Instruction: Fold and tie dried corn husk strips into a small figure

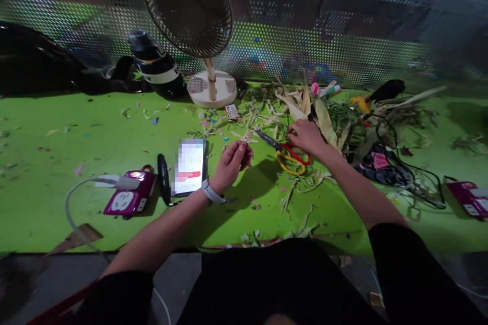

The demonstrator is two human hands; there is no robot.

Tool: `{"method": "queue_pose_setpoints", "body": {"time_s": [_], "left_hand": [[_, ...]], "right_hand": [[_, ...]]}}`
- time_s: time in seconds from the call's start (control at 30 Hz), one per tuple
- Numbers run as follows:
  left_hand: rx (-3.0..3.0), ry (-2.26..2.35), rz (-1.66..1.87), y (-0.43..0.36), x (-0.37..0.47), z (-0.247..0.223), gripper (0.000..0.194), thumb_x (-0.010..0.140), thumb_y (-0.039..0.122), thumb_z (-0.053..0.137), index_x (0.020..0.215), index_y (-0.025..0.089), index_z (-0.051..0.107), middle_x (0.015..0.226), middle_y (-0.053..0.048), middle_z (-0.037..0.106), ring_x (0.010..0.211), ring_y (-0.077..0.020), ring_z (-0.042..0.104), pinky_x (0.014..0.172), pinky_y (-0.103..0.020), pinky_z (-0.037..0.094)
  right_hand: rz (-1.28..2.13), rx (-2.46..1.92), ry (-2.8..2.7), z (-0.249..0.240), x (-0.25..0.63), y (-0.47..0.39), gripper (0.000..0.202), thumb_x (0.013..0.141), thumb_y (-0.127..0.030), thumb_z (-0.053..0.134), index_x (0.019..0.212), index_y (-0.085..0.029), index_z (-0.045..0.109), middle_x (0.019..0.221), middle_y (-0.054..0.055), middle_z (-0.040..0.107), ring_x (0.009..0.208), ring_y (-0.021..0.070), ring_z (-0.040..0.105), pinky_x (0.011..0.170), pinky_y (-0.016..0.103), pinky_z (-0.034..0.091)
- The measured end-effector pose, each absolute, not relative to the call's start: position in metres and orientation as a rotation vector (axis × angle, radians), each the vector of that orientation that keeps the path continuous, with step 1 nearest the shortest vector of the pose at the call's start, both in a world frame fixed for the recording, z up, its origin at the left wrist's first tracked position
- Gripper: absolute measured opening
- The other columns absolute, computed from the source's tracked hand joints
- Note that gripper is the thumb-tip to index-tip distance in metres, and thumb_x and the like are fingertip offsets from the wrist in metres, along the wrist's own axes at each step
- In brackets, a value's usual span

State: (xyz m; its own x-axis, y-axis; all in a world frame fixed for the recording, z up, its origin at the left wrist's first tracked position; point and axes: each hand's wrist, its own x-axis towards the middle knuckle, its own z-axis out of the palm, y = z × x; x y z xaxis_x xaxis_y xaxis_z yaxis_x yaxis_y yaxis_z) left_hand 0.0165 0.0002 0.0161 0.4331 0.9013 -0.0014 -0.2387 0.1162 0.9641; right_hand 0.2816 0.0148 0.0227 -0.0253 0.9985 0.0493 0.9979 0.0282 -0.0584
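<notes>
My left hand [231, 162], with a watch on its wrist, is closed with thumb against fingers. It pinches a small braided piece of dried husk [247, 136], whose pale knotted end sticks up past the fingertips. My right hand [305, 136] is over the table just above the scissors, fingers loosely bent and apart, with nothing visible in them. The scissors [277, 145], with one red and one yellow handle, lie with blades toward the braided piece. Behind my right hand is a heap of dried corn husks [324, 117]. Its fingertips are partly hidden.
A phone [189, 165] with a lit screen stands left of my left hand, near a purple power bank [131, 192] with a cable. A fan [212, 89] and a dark bottle [160, 68] stand behind. Husk scraps litter the green table [95, 127]. A black cord [400, 162] lies right.
</notes>
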Motion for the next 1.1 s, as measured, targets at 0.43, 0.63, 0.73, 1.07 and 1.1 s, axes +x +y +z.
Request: {"method": "queue_pose_setpoints", "body": {"time_s": [0.43,0.63,0.73,1.07,1.1], "left_hand": [[1.066,0.688,1.010,0.003,0.018,0.008,0.032,0.076,0.047,0.066,0.075,0.017,0.056,0.063,0.003,0.056,0.047,-0.0044,0.047,0.043,-0.018,0.034],[1.037,0.731,1.021,0.004,0.021,0.006,0.034,0.074,0.048,0.068,0.074,0.017,0.055,0.061,0.003,0.055,0.046,-0.0044,0.047,0.041,-0.017,0.034],[1.030,0.741,1.042,0.006,0.021,0.003,0.033,0.074,0.048,0.068,0.074,0.017,0.055,0.062,0.003,0.056,0.046,-0.0041,0.047,0.042,-0.016,0.034],[1.009,0.744,1.056,0.009,0.021,-0.002,0.032,0.074,0.046,0.068,0.072,0.017,0.055,0.062,0.003,0.055,0.048,-0.0039,0.047,0.042,-0.015,0.035],[1.007,0.750,1.055,0.009,0.021,-0.002,0.032,0.073,0.046,0.069,0.073,0.017,0.055,0.062,0.003,0.055,0.048,-0.0039,0.047,0.042,-0.015,0.035]], "right_hand": [[0.372,-1.807,-1.250,0.029,0.316,0.027,0.008,0.075,-0.025,0.055,0.074,-0.018,0.054,0.068,0.001,0.059,0.064,0.0164,0.057,0.063,0.031,0.046],[0.808,-1.391,-1.085,0.060,0.327,0.048,0.018,0.080,-0.036,0.059,0.082,-0.021,0.051,0.075,0.000,0.063,0.066,0.0145,0.064,0.054,0.026,0.049],[0.773,-1.311,-1.155,0.078,0.335,0.060,0.020,0.085,-0.039,0.056,0.083,-0.020,0.052,0.084,0.003,0.066,0.078,0.0162,0.066,0.065,0.032,0.055],[0.761,-1.264,-1.130,0.107,0.328,0.091,0.017,0.094,-0.031,0.041,0.089,-0.021,0.055,0.097,0.002,0.066,0.096,0.0140,0.065,0.076,0.031,0.055],[0.789,-1.250,-1.148,0.108,0.325,0.092,0.016,0.093,-0.030,0.042,0.088,-0.022,0.054,0.097,0.002,0.066,0.095,0.0139,0.065,0.075,0.030,0.055]]}}
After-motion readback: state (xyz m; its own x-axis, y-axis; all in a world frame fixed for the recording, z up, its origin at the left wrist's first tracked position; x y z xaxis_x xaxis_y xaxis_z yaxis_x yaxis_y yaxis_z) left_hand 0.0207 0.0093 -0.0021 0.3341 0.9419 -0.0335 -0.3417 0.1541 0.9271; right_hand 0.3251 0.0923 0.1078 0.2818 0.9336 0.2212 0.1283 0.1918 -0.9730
